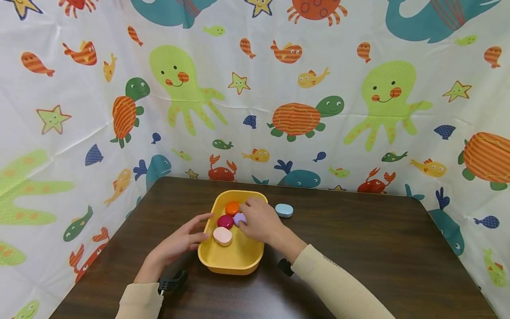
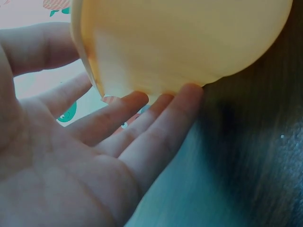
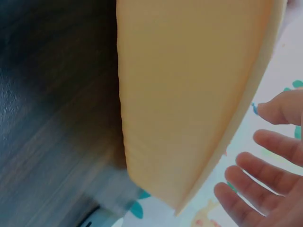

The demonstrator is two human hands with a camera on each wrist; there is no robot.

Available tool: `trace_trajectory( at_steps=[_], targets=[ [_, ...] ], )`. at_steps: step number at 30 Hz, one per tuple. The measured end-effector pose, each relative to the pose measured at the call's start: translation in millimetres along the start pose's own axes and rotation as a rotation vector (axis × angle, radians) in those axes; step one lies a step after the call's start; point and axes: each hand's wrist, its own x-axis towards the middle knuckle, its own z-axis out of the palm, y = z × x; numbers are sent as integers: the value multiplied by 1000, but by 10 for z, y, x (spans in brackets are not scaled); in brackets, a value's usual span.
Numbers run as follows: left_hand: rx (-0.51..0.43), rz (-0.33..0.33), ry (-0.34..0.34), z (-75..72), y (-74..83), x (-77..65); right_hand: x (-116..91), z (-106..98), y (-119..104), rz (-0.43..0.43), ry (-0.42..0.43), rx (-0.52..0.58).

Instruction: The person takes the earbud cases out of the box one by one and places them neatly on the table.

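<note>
A yellow rounded tray (image 1: 246,259) sits on the dark table and holds several smooth rounded pieces: an orange one (image 1: 232,208), a magenta one (image 1: 225,221), a lilac one (image 1: 240,218) and a pale pink one (image 1: 222,236). Along the tray's left side, my left hand (image 1: 179,241) touches the wall with extended fingers (image 2: 163,127). My right hand (image 1: 260,221) is over the tray's right rim, its fingertips close to the lilac piece. In the right wrist view those fingers (image 3: 265,172) are spread and loosely bent, with nothing between them.
A light blue rounded piece (image 1: 284,210) lies on the table (image 1: 358,248) just right of the tray. Behind and beside the table hangs a white cloth (image 1: 223,102) printed with sea animals. Dark wrist straps (image 1: 173,281) show at both sleeves.
</note>
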Motion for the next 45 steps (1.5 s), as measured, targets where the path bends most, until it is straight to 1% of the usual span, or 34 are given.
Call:
trace_trajectory(
  at_steps=[8,14,21,26,32,45],
  targets=[
    [-33,-19,1,-11,11,9,23,41,-144,-6,-30,53],
    [-42,-18,2,-17,22,6,51,81,-251,-31,-51,70],
    [-31,-7,2,-27,24,11,78,145,-363,-59,-86,31],
    [-26,-8,6,-28,26,14,103,233,-410,-87,-90,0],
    [-29,-13,5,-8,26,19,119,339,-452,-90,-107,-22],
    [-28,-16,9,-4,14,25,155,432,-480,-59,-159,26]
  ],
)
